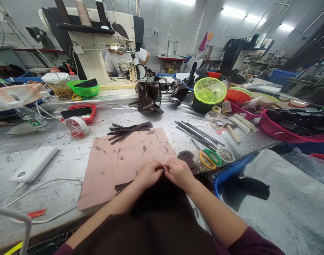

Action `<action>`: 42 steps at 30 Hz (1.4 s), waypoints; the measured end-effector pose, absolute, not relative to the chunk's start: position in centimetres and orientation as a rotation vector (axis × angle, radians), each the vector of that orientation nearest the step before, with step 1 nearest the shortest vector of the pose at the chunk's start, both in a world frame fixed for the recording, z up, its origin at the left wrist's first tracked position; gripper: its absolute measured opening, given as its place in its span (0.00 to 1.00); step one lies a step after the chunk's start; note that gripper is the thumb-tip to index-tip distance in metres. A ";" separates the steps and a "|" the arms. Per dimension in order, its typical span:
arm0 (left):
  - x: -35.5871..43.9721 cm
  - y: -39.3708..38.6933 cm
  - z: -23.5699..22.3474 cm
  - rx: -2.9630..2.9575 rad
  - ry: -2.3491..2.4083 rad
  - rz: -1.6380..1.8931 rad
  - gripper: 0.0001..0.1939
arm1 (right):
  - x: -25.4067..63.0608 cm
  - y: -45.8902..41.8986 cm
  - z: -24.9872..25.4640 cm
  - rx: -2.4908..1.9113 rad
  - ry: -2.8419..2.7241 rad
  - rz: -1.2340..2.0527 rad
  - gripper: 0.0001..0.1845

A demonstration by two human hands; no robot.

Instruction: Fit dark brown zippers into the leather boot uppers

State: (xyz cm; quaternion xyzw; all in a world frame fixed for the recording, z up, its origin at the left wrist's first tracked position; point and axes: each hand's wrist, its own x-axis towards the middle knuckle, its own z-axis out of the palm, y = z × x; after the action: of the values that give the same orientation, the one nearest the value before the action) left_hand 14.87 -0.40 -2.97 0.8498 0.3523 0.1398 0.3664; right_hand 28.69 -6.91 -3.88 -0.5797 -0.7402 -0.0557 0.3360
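My left hand [149, 173] and my right hand [180, 174] meet at the front edge of the table, fingertips almost touching. Both are closed in a pinch. Whatever lies between them is small and dark, lost against the dark apron [159, 219]. Beside my left hand a pink sheet [132, 150] covers part of the table, with a pile of dark strips [131, 130] at its far edge. More short dark strips [120, 187] show partly behind my left forearm. Dark brown scraps [187, 158] lie just beyond my right hand.
Scissors [210, 158] and long dark strips [196, 134] lie to the right, near a hammer [233, 134]. A white power bank [34, 164] with a cable sits left. Brown leather pieces [148, 96] stand before a sewing machine [90, 63]. Another person [115, 63] sits behind it.
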 end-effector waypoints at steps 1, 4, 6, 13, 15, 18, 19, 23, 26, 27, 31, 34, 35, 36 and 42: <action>14.8 -0.4 -2.9 2.183 0.895 0.353 0.07 | 28.7 -6.9 -3.9 -1.514 -1.890 -0.092 0.10; 14.6 -0.4 -2.7 2.172 0.862 0.335 0.07 | 29.0 -6.9 -4.0 -1.535 -1.710 0.231 0.07; 14.5 -0.4 -2.4 2.148 0.839 0.322 0.08 | 29.2 -7.0 -4.0 -1.557 -1.546 0.493 0.05; 14.2 -0.5 -2.0 2.087 0.721 0.355 0.10 | 29.1 -7.4 -4.4 -1.445 -0.962 1.155 0.13; 14.1 -0.6 -2.1 2.075 0.701 0.359 0.10 | 29.0 -7.5 -4.4 -1.427 -0.902 1.195 0.14; 13.9 -0.7 -2.2 2.073 0.736 0.341 0.10 | 28.9 -7.7 -4.0 -1.494 -1.057 1.056 0.11; 13.8 -0.7 -2.3 2.070 0.755 0.331 0.10 | 28.9 -7.7 -3.8 -1.525 -1.145 0.984 0.10; 13.7 -0.8 -2.3 2.033 0.787 0.310 0.10 | 29.0 -8.0 -2.8 -1.542 -1.518 0.666 0.07; 13.7 -0.7 -2.4 2.034 0.774 0.310 0.11 | 29.0 -8.1 -2.7 -1.500 -1.730 0.322 0.08; 13.7 -0.7 -2.4 2.042 0.771 0.307 0.11 | 29.0 -8.0 -2.8 -1.487 -1.770 0.224 0.09; 13.7 -0.7 -2.2 2.035 0.764 0.284 0.11 | 28.5 -7.6 -3.3 -1.453 -1.729 0.177 0.08; 13.5 -0.7 -2.0 1.989 0.792 0.265 0.10 | 28.6 -7.8 -3.1 -1.489 -1.385 0.317 0.05; 13.5 -0.7 -1.9 1.983 0.808 0.261 0.10 | 28.9 -8.2 -3.0 -1.493 -1.248 0.359 0.04; 13.4 -0.7 -1.9 1.985 0.821 0.258 0.10 | 29.6 -8.7 -2.8 -1.489 -1.140 0.405 0.03; 12.6 -0.7 -1.9 2.049 0.812 0.233 0.09 | 35.0 -14.5 -3.0 -1.836 -1.308 0.884 0.12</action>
State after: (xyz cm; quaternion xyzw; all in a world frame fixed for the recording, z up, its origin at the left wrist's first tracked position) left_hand 12.62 -0.66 -1.85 0.8273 0.3279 0.0941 0.4463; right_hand 35.03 -14.53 -3.03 -0.7095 -0.5057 0.3416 0.3523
